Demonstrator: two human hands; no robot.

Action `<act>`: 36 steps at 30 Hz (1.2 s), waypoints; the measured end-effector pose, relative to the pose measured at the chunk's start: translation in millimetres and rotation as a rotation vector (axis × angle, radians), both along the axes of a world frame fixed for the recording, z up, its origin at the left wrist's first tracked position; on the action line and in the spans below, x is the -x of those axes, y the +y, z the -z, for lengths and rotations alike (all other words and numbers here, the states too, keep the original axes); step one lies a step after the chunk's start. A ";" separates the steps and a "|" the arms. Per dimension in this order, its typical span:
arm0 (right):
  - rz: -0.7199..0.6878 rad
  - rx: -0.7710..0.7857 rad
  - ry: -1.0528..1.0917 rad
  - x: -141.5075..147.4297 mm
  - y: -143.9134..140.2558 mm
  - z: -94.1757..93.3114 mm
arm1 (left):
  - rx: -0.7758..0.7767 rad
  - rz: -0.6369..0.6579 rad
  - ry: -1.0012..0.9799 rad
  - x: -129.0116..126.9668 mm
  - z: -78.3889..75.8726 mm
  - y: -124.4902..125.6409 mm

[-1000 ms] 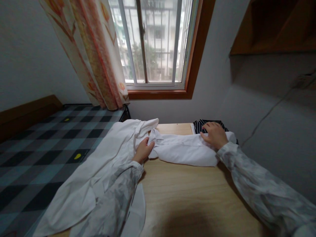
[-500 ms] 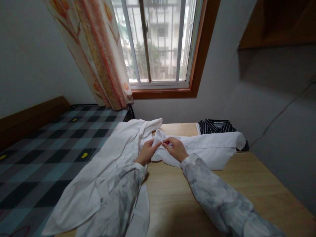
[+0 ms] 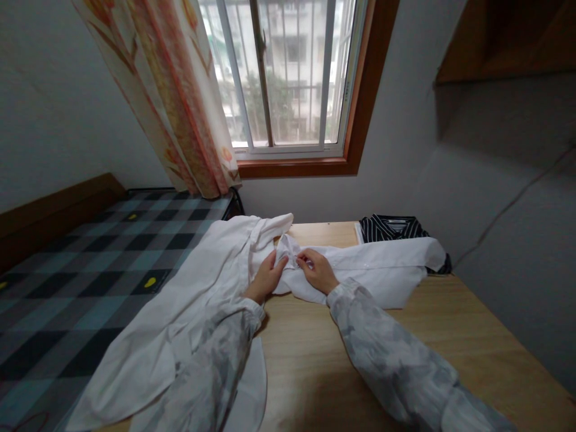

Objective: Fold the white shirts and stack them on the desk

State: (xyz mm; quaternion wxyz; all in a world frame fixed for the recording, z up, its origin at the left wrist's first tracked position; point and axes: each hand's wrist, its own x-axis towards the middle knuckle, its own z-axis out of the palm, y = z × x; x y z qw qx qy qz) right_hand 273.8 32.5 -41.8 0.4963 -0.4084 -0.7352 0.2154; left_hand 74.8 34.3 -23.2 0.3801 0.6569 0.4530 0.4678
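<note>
left hand [image 3: 266, 279]: fingers closed on the collar end of the white shirt [image 3: 373, 271] | right hand [image 3: 317, 271]: fingertips pinched on the same collar, just beside the left | white shirt: flat across the table's [image 3: 324, 366] far side, one end overlapping a striped shirt [image 3: 390, 227] | second shirt [image 3: 189, 312]: draped from table to bed [image 3: 81, 270]

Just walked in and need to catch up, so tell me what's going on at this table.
A person in a pale patterned top is handling a white shirt lying on a wooden table. The left hand and right hand pinch the fabric at its collar end, close together. A second white shirt spreads from the table onto the checked bed. A folded black striped shirt lies at the table's far edge, under the window.
</note>
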 end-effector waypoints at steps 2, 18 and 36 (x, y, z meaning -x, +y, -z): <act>-0.006 0.005 0.020 0.3 -0.3 -0.9 | -0.017 0.002 -0.010 0.1 0.4 -1.2; -0.022 0.039 0.038 -0.9 4.7 4.9 | 0.007 -0.036 0.001 -1.7 1.7 -3.4; 0.115 0.034 0.102 -1.8 9.9 9.3 | 0.092 0.078 -0.162 -7.9 2.4 -5.1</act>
